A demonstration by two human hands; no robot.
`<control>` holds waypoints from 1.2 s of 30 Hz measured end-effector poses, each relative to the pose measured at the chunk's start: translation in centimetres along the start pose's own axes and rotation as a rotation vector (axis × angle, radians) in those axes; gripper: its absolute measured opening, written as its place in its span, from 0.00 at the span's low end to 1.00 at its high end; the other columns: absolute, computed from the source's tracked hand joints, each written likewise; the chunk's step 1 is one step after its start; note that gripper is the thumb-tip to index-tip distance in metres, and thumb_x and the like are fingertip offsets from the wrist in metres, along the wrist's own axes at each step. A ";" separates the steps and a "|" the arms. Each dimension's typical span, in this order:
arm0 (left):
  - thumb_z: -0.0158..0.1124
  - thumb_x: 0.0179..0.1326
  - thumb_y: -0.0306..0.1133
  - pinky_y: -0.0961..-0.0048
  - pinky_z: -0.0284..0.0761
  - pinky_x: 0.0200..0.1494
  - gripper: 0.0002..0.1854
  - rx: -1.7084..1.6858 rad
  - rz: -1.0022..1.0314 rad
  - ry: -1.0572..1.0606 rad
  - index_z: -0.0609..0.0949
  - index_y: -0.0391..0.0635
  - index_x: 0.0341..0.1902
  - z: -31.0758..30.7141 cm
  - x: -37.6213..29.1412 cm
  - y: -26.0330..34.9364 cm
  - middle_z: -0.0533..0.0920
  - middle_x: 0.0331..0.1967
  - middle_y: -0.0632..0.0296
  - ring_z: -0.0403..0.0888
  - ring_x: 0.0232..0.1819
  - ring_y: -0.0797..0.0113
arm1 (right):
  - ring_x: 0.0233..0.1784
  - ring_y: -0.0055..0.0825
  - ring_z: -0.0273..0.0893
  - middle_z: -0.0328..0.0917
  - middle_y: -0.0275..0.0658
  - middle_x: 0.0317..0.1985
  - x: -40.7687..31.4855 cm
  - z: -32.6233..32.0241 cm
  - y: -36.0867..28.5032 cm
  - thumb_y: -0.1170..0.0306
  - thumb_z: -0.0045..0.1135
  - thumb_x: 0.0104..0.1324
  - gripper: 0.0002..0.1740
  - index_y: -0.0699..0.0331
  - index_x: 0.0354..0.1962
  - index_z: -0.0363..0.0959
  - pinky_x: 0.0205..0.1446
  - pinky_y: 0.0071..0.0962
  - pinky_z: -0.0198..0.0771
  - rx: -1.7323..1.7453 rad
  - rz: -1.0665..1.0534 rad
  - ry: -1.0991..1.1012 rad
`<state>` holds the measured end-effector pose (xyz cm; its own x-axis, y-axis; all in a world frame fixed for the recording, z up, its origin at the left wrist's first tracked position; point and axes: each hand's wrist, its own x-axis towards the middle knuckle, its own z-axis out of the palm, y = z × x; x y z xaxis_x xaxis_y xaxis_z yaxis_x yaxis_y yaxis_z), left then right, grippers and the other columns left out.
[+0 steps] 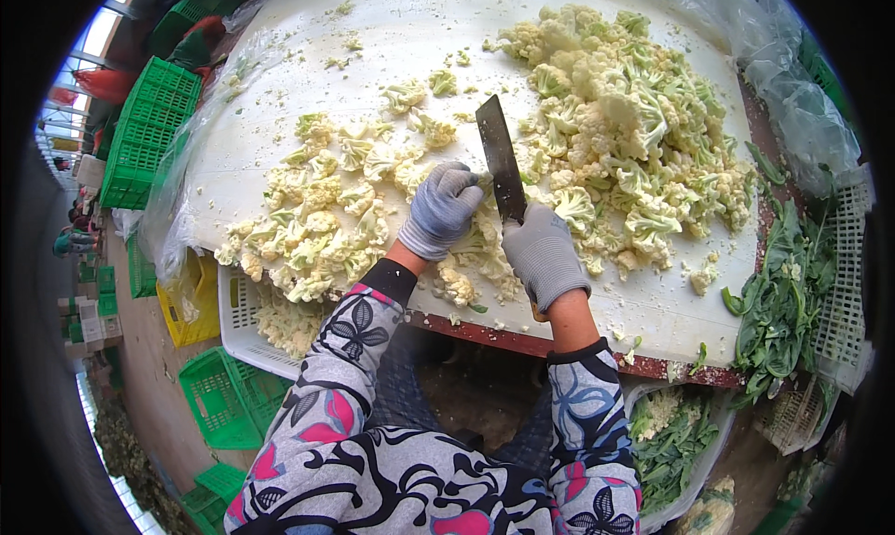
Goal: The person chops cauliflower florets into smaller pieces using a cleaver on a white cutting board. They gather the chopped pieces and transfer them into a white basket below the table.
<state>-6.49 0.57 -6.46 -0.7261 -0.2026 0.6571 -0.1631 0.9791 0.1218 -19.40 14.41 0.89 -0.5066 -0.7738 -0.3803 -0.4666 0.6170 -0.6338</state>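
Observation:
My right hand [544,252], in a grey knit glove, grips the handle of a dark, broad-bladed knife [502,154]. The blade points away from me, its tip over the white tabletop [412,39]. Just left of the blade, my left hand [445,210], in a bluish-grey glove, has its fingers curled. A small pale-green piece of cauliflower [484,178] shows at those fingertips, mostly hidden by the glove. Cut cauliflower florets [325,210] lie spread left of my left hand. To the right of the knife rises a large heap of cauliflower [622,115].
A white plastic crate [241,318] with florets sits under the table's left front edge. Green crates [222,399] and a yellow crate [187,311] stand on the left floor. Cauliflower leaves [786,290] hang at the right edge, above a lined container of leaves [675,451]. Plastic sheeting [797,94] drapes the far right.

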 end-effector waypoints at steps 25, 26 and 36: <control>0.75 0.47 0.38 0.60 0.71 0.42 0.16 -0.112 -0.329 -0.146 0.84 0.50 0.41 0.0 3.7 10.0 0.80 0.33 0.61 0.78 0.38 0.56 | 0.39 0.51 0.82 0.83 0.52 0.33 -4.5 -4.9 5.2 0.66 0.53 0.69 0.12 0.64 0.44 0.75 0.42 0.45 0.75 -0.226 0.067 0.195; 0.74 0.49 0.42 0.60 0.71 0.42 0.17 -0.077 -0.338 -0.175 0.84 0.49 0.41 0.3 3.9 10.3 0.80 0.32 0.61 0.78 0.37 0.56 | 0.39 0.53 0.81 0.82 0.53 0.32 -4.2 -4.7 5.3 0.65 0.51 0.69 0.12 0.63 0.43 0.75 0.44 0.47 0.75 -0.280 0.068 0.173; 0.68 0.49 0.37 0.60 0.72 0.36 0.09 -0.001 -0.312 -0.144 0.81 0.49 0.33 4.4 3.9 10.3 0.79 0.28 0.60 0.79 0.32 0.56 | 0.40 0.50 0.84 0.83 0.55 0.32 -2.7 -2.8 4.3 0.69 0.48 0.64 0.12 0.68 0.39 0.74 0.45 0.44 0.78 -0.391 0.051 0.130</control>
<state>-13.97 9.75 -5.94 -0.7281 -0.4928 0.4764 -0.3915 0.8695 0.3012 -22.07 19.58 1.04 -0.6119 -0.7316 -0.3004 -0.6661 0.6815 -0.3031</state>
